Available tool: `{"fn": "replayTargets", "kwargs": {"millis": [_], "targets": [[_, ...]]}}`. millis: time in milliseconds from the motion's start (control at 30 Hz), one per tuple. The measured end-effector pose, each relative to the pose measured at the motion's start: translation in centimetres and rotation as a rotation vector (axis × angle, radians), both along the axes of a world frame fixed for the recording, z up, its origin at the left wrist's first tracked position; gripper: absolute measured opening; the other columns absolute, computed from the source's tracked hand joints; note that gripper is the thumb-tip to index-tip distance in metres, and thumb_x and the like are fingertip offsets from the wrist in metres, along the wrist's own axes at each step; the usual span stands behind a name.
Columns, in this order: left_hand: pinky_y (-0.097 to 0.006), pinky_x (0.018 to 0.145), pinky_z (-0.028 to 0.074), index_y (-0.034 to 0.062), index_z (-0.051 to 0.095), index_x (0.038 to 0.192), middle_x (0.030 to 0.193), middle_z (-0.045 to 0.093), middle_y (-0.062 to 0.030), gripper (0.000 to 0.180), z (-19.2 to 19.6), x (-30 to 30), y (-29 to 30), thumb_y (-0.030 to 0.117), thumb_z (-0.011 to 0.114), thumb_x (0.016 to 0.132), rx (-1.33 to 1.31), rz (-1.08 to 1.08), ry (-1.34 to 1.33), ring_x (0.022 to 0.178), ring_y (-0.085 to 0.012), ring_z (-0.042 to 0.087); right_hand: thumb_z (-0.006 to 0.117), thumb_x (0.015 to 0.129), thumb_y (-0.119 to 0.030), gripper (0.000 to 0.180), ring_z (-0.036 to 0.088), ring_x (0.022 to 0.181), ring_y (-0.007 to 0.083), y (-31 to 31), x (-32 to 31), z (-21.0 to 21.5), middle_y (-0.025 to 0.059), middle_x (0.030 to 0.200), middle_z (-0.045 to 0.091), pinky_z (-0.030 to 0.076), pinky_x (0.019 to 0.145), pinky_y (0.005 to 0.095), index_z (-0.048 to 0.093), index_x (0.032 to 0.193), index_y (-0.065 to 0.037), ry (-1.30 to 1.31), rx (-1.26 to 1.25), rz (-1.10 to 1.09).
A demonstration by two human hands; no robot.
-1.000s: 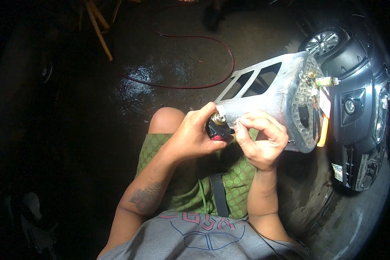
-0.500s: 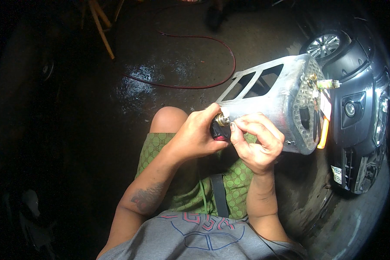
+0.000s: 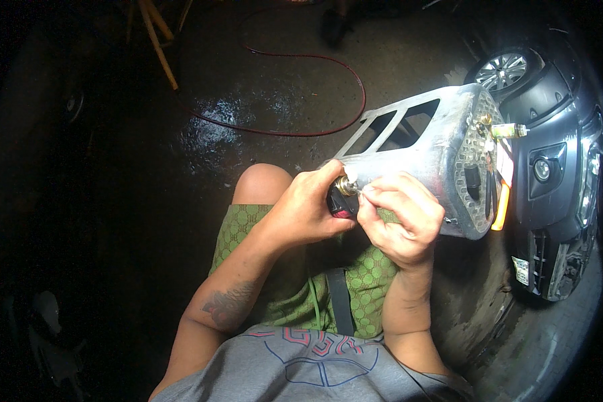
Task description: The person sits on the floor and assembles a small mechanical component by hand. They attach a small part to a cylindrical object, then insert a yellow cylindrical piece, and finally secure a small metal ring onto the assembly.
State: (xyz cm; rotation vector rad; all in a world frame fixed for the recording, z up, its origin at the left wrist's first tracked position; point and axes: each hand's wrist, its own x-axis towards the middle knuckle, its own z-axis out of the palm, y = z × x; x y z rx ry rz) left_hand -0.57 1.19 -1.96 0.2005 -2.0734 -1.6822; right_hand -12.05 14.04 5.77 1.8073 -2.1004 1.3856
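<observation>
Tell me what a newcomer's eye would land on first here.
Probably the brightly lit pale stool, right of centre. Mid-picture, the left hand grips a black device with a brass-coloured part, the right hand pinched close to it. A dark car lines the right side.

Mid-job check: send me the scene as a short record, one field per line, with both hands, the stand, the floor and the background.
Left hand: gripping a black-and-red device with a brass-coloured end
Right hand: thumb and forefinger pinched beside that end; anything between them is too small to tell
Stand: grey, openings in its side, studded top
On stand: small bottle, among other small items
Floor: dark, with a looping red hose
Background: dark car at right
</observation>
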Motion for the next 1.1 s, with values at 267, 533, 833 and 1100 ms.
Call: {"fn": "replayTargets", "kwargs": {"millis": [267,533,833,1100], "targets": [[-0.041,0.065,0.052,-0.0005,0.052,0.098,0.082,0.062,-0.0211,0.043,0.5,0.0,-0.1,0.006,0.081,0.067,0.048,-0.029,-0.031,0.079,-0.0404,0.07,0.076,0.07,0.011,0.02,0.069,0.07,0.0284,0.0,0.5,-0.5,0.0122,0.08,0.07,0.057,0.066,0.0363,0.068,0.085,0.001,-0.007,-0.026,-0.06],[-0.042,0.065,0.052,-0.0003,0.052,0.098,0.083,0.062,-0.0222,0.043,0.3,0.1,-0.1,0.008,0.081,0.067,0.038,-0.033,-0.042,0.081,-0.0422,0.069,0.075,0.069,0.011,0.02,0.068,0.07,0.0292,-0.2,0.6,-0.4,0.0127,0.08,0.068,0.057,0.066,0.037,0.066,0.084,0.001,0.014,0.005,-0.058],[-0.041,0.065,0.052,-0.0005,0.052,0.099,0.083,0.063,-0.0228,0.046,-0.2,0.0,0.0,0.008,0.082,0.066,0.037,-0.046,-0.033,0.081,-0.0423,0.07,0.074,0.067,0.012,0.02,0.067,0.069,0.0297,-0.2,0.1,0.4,0.0125,0.078,0.067,0.056,0.064,0.0366,0.065,0.082,0.001,0.059,0.036,0.013],[-0.032,0.066,0.052,0.0031,0.057,0.1,0.078,0.064,-0.0108,0.044,-0.1,0.0,0.0,0.014,0.088,0.07,0.031,-0.011,-0.007,0.071,-0.0165,0.067,0.074,0.069,0.012,0.02,0.067,0.069,0.0299,-0.4,0.1,0.6,0.0127,0.079,0.067,0.056,0.064,0.0365,0.065,0.083,0.001,0.025,0.008,0.011]]}}
